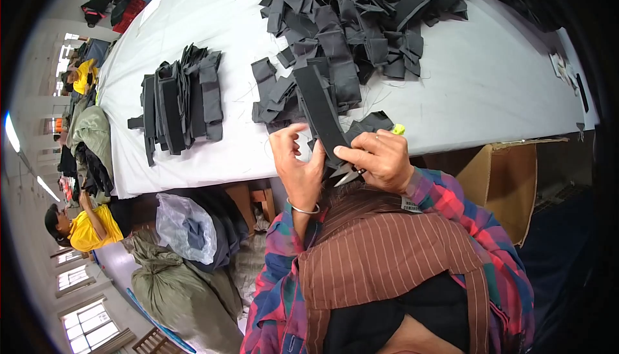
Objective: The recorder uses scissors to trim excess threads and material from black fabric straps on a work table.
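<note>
A long dark grey fabric strip (320, 112) slants over the near edge of the table. My right hand (383, 157) pinches its near end between thumb and fingers. The same hand also holds small scissors (348, 177), their pointed blades showing below the fingers. Something yellow-green (398, 129) shows at the top of that hand. My left hand (298, 160) is beside the strip, its fingers curled and apart from the thumb. The left thumb is close to the strip's edge; whether it touches cannot be made out.
A heap of loose dark fabric pieces (335, 38) spreads over the white-covered table (238, 154). To the left lies a neater stack of strips (180, 99). A cardboard box (509, 183) stands below at right. Sacks (180, 293) and a person in yellow (93, 228) are at left.
</note>
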`<action>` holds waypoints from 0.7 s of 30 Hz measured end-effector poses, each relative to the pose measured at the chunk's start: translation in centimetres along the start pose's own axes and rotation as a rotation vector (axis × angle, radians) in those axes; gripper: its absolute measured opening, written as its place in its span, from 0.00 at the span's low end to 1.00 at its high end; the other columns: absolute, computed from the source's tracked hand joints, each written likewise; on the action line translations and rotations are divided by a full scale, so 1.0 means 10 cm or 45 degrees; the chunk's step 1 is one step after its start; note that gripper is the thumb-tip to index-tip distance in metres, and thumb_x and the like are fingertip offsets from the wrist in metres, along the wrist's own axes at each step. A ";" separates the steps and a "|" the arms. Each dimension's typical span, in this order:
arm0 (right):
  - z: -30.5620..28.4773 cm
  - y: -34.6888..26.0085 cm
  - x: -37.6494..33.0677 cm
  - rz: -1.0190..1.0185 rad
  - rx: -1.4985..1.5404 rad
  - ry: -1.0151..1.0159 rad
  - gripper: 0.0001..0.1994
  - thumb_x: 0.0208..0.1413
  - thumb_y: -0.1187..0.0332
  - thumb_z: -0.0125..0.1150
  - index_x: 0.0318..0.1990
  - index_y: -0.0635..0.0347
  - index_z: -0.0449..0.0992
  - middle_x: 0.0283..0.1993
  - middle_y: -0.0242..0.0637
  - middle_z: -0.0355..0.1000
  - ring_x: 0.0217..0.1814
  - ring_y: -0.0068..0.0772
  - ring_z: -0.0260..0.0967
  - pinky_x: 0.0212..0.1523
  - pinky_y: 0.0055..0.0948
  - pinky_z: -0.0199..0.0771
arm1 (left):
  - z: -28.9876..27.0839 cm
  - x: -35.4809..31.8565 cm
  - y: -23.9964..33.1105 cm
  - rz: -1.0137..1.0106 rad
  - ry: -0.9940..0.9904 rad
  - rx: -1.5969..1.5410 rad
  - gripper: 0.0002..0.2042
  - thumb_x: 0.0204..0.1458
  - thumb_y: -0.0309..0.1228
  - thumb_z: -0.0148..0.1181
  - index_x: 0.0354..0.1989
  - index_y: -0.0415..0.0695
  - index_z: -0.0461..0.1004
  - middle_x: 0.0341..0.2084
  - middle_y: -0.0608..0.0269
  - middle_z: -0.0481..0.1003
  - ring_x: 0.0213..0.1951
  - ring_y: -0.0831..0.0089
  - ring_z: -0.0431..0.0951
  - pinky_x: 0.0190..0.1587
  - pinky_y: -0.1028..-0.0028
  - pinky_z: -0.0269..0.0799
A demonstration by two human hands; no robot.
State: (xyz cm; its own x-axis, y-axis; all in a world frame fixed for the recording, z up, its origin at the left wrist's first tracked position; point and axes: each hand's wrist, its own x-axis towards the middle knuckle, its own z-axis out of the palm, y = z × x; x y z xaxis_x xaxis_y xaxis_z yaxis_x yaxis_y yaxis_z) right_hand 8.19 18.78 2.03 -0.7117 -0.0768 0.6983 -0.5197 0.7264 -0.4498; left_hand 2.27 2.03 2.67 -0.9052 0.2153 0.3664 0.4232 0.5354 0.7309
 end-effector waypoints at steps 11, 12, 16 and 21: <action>-0.03 -0.10 0.04 -0.214 -0.094 -0.268 0.04 0.42 0.67 0.58 0.28 0.49 0.72 0.25 0.26 0.61 0.23 0.22 0.64 0.23 0.24 0.61 | -0.42 0.30 -0.17 -0.801 -0.735 -0.864 0.16 0.46 0.20 0.53 0.46 0.37 0.74 0.27 0.76 0.64 0.25 0.87 0.62 0.27 0.84 0.58; -0.03 -0.11 0.04 -0.211 -0.096 -0.270 0.04 0.42 0.67 0.58 0.28 0.49 0.72 0.25 0.26 0.61 0.23 0.22 0.64 0.23 0.24 0.61 | -0.42 0.31 -0.14 -0.851 -0.672 -1.064 0.14 0.50 0.21 0.52 0.46 0.36 0.75 0.28 0.74 0.68 0.27 0.84 0.66 0.30 0.83 0.61; -0.01 -0.14 -0.01 -0.291 -0.116 -0.375 0.02 0.43 0.67 0.56 0.26 0.50 0.70 0.25 0.27 0.60 0.24 0.22 0.64 0.24 0.25 0.60 | -0.40 0.35 -0.09 -0.884 -0.575 -1.093 0.11 0.53 0.22 0.57 0.44 0.32 0.75 0.34 0.66 0.76 0.30 0.82 0.72 0.34 0.82 0.67; 0.00 -0.10 -0.03 -0.270 0.020 -0.564 0.06 0.41 0.70 0.59 0.30 0.48 0.75 0.27 0.28 0.62 0.23 0.25 0.64 0.24 0.27 0.62 | -0.19 0.22 -0.16 -0.915 -0.437 -1.087 0.11 0.51 0.20 0.61 0.43 0.36 0.73 0.30 0.68 0.75 0.28 0.84 0.71 0.34 0.85 0.67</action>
State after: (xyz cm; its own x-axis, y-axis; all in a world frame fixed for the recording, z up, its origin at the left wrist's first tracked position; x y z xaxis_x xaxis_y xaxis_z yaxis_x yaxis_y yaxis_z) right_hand 8.95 18.06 2.29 -0.7204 -0.5074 0.4729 -0.6794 0.6534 -0.3339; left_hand -0.35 0.07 3.41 -0.8548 0.3650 -0.3689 -0.4208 -0.0714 0.9044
